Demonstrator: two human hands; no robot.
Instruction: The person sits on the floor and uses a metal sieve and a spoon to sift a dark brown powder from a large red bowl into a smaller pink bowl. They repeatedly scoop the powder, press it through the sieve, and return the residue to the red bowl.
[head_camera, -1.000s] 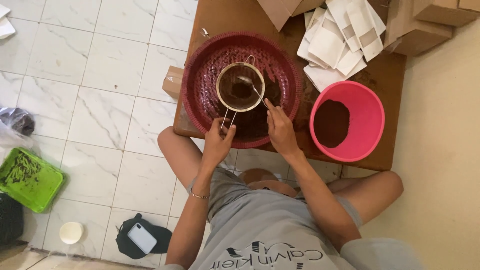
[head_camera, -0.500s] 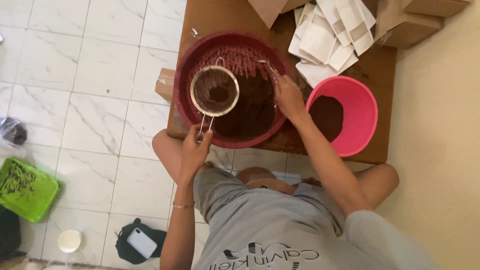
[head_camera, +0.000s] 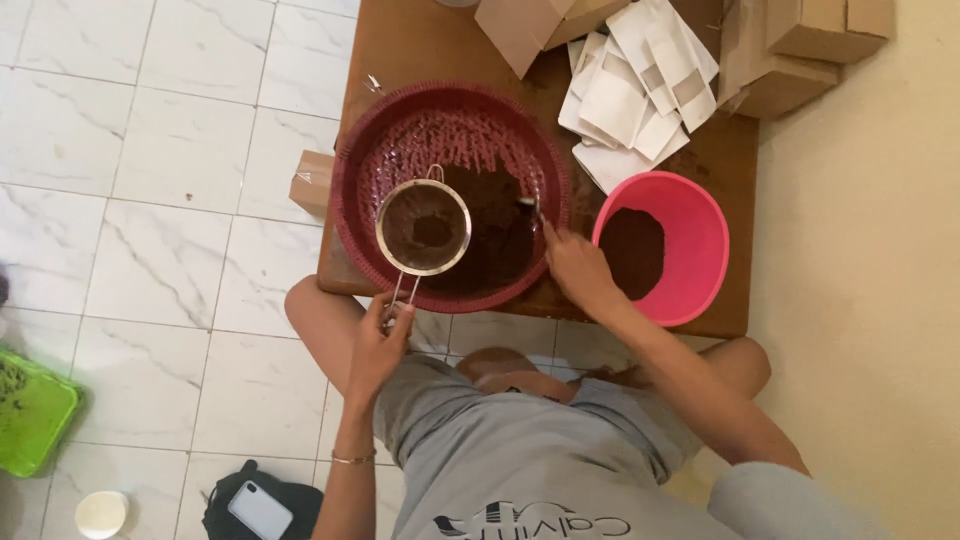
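My left hand (head_camera: 378, 340) grips the wire handle of the sieve (head_camera: 423, 228) held over the dark powder in the red basket (head_camera: 450, 110), while my right hand (head_camera: 573, 265) pinches a spoon (head_camera: 530, 205) just beside it.

The left hand (head_camera: 378, 345) grips the wire handle of a round metal sieve (head_camera: 423, 228) over a dark red basket (head_camera: 450, 195) of brown powder. The right hand (head_camera: 575, 268) holds a spoon (head_camera: 530, 205) beside a pink bowl (head_camera: 665, 247).
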